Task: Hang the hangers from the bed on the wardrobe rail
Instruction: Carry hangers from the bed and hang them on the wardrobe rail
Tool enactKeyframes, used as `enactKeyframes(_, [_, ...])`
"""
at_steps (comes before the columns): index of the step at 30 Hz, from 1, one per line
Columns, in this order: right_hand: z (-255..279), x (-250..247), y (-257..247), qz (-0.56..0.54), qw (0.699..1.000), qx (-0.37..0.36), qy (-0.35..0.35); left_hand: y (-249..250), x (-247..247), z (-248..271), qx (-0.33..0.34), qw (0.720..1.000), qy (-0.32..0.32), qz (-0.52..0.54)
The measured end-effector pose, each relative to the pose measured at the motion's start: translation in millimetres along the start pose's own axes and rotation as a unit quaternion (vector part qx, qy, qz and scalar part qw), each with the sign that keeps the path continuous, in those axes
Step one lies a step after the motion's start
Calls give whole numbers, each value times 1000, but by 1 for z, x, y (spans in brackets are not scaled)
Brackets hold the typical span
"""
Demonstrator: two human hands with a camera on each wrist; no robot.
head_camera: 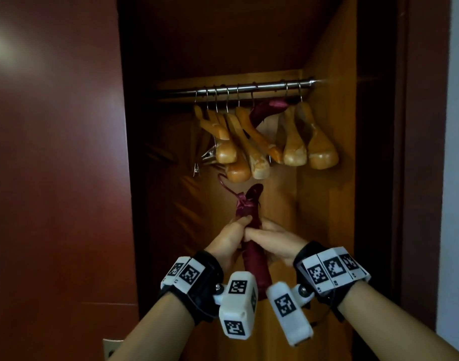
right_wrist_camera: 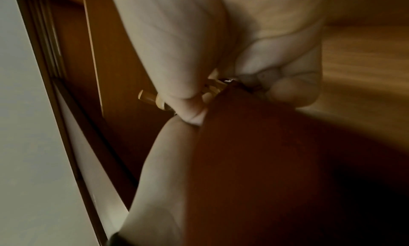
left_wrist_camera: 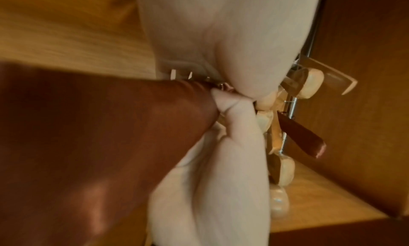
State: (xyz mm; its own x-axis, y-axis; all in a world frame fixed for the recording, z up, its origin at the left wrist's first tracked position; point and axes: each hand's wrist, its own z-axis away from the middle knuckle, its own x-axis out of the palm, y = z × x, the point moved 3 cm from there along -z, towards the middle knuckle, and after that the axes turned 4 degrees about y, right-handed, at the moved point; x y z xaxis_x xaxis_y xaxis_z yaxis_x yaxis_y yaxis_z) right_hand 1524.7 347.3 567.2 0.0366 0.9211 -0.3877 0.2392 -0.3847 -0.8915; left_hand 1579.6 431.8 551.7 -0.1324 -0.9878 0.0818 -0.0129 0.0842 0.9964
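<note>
Below the metal rail, both hands grip one padded maroon satin hanger end-on: left hand and right hand curled round its soft body, thin hook pointing up-left. Glossy wooden hangers and another maroon one hang on the rail.
</note>
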Motion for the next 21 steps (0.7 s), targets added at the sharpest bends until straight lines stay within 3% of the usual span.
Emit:
enactKeyframes(7, [-3, 7, 7, 4, 1000, -28, -11, -4, -11, 0, 37, 999, -4, -19])
enactKeyframes(12, [-14, 31, 2, -15, 999, -33, -21, -1, -38, -7, 62, 998, 31, -5])
enactKeyframes(17, [-31, 50, -6, -56, 998, 7, -23, 6, -74, -4, 66, 995, 78, 6])
enactKeyframes(21, [-46, 65, -30, -61, 997, -29, -32, 12, -105, 1, 81, 989, 117, 35])
